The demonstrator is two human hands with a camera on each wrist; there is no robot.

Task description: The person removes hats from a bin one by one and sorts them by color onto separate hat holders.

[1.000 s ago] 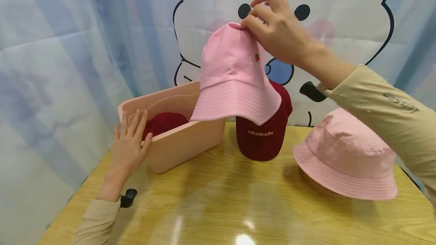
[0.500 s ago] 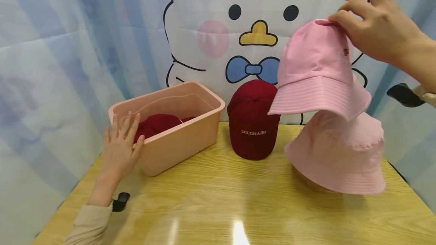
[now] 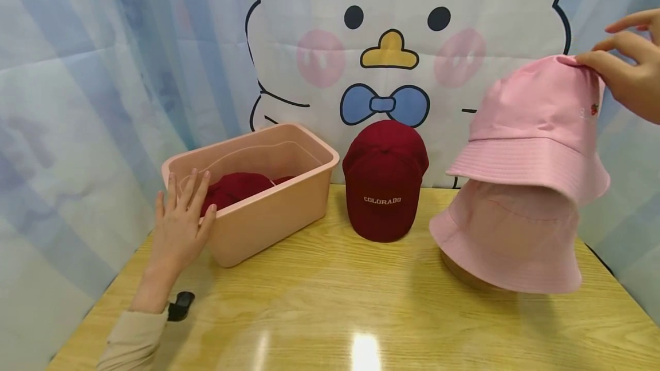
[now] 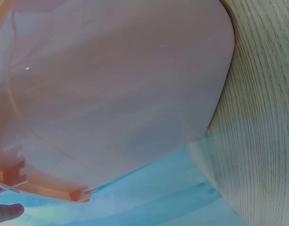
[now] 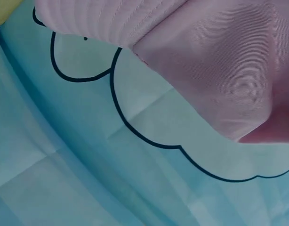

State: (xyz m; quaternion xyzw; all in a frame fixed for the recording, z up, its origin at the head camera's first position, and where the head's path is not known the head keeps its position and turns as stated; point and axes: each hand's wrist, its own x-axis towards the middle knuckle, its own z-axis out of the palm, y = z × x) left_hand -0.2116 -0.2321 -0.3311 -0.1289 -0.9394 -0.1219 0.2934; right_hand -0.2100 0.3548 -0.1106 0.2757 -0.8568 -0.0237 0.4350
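At the right of the head view, my right hand [image 3: 631,67] pinches the crown of a pink bucket hat [image 3: 536,113] with a small red strawberry mark. That hat hangs over a second pink bucket hat [image 3: 515,239], overlapping its top; whether the two touch I cannot tell. In the right wrist view the held hat [image 5: 215,61] fills the upper right, and the fingers are out of sight. My left hand [image 3: 177,231] rests with straight, spread fingers on the near left rim of a peach plastic bin [image 3: 278,208]. Dark red caps [image 3: 239,188] lie inside the bin.
A dark red cap [image 3: 384,182] lettered COLORADO stands between the bin and the pink hats, at the back of the wooden table [image 3: 309,302]. Under the lower pink hat shows a brown rounded support [image 3: 471,273]. A printed curtain [image 3: 289,27] hangs behind the table.
My right hand has carried the strawberry bucket hat rightward from in front of the maroon cap, then lowered it over the other pink hat. The left hand stays at the bin's rim.
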